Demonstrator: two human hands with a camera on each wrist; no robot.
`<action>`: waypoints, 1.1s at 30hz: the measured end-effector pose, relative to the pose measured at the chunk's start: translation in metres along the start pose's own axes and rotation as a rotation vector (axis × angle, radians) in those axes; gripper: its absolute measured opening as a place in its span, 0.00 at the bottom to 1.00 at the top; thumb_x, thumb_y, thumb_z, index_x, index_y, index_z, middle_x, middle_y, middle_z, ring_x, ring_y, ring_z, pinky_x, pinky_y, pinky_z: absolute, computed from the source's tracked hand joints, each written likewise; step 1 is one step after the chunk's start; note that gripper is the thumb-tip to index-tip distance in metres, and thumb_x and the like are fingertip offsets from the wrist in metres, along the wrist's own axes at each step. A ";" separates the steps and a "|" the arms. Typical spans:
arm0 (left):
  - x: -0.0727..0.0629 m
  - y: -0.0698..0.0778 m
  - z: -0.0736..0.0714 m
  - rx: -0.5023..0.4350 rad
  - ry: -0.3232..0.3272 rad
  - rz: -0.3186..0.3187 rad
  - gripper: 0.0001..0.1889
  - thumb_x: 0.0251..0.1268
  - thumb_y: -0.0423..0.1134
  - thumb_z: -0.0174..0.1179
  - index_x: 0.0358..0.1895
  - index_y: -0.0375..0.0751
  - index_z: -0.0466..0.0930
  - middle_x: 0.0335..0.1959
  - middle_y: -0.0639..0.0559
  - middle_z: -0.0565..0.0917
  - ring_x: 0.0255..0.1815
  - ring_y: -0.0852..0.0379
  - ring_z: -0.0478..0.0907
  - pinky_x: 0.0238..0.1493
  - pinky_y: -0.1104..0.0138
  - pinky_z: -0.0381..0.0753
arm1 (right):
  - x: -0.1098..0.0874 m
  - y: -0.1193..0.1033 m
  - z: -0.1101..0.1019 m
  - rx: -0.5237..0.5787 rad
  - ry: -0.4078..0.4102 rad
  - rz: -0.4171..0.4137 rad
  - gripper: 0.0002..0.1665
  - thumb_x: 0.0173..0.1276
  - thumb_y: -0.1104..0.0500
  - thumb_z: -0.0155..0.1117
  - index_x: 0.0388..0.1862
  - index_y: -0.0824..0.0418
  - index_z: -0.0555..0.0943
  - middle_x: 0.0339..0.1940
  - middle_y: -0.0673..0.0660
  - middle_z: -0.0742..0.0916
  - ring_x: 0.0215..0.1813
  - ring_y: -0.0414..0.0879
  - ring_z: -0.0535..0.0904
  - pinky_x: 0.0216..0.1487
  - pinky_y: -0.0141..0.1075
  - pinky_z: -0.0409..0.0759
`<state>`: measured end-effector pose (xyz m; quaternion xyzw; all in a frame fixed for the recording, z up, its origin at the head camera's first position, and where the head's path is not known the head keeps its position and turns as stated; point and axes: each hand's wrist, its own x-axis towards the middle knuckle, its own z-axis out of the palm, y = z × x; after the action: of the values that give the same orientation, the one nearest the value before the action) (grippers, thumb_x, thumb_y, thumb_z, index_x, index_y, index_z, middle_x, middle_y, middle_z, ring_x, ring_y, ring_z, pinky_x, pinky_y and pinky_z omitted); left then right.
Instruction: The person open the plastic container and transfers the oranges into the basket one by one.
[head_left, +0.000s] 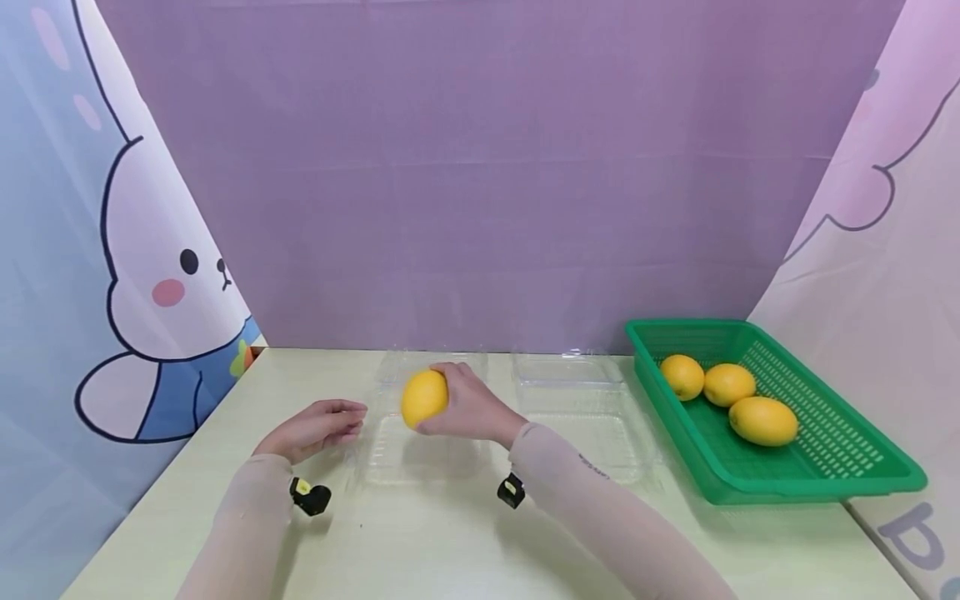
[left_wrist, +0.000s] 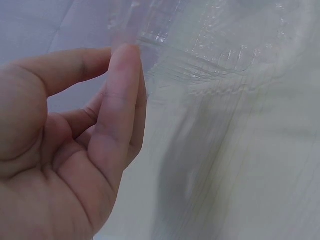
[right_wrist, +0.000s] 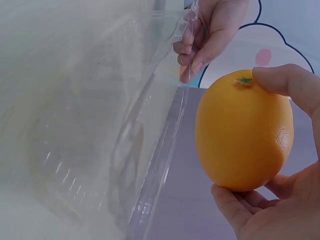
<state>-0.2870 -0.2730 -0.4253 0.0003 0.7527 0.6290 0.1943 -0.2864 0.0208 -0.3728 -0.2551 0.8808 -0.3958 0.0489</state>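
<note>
My right hand (head_left: 472,406) grips a yellow-orange oval orange (head_left: 424,399) above the left clear plastic box (head_left: 427,475). In the right wrist view a green stem spot shows on the orange (right_wrist: 244,135), between the thumb and the curled fingers. At the left edge of that box, my left hand (head_left: 315,427) pinches the thin clear rim between thumb and fingertips, as the left wrist view shows the hand (left_wrist: 90,135) up close. The lid side of the box stands raised at the back.
A second clear plastic box (head_left: 585,467) stands to the right, its lid also at the back. Further right, a green basket (head_left: 817,487) holds three oranges (head_left: 763,421). A purple curtain (head_left: 480,167) hangs behind the pale table (head_left: 420,550).
</note>
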 end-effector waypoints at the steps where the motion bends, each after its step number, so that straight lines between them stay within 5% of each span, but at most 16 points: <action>1: 0.000 0.000 0.000 0.002 -0.001 0.002 0.28 0.78 0.38 0.54 0.69 0.20 0.61 0.51 0.37 0.77 0.46 0.53 0.77 0.54 0.63 0.82 | -0.001 0.002 -0.002 0.004 0.001 0.006 0.55 0.50 0.47 0.80 0.75 0.59 0.65 0.65 0.57 0.73 0.55 0.47 0.75 0.54 0.43 0.79; 33: 0.002 -0.001 -0.003 -0.001 -0.011 0.016 0.27 0.79 0.38 0.53 0.69 0.20 0.61 0.52 0.36 0.77 0.47 0.53 0.77 0.51 0.66 0.83 | -0.033 0.023 -0.060 -0.066 0.042 -0.001 0.55 0.53 0.50 0.81 0.75 0.60 0.64 0.66 0.56 0.72 0.58 0.50 0.75 0.56 0.48 0.80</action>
<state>-0.2891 -0.2756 -0.4262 0.0096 0.7514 0.6308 0.1933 -0.2846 0.0898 -0.3524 -0.2489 0.8940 -0.3720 0.0219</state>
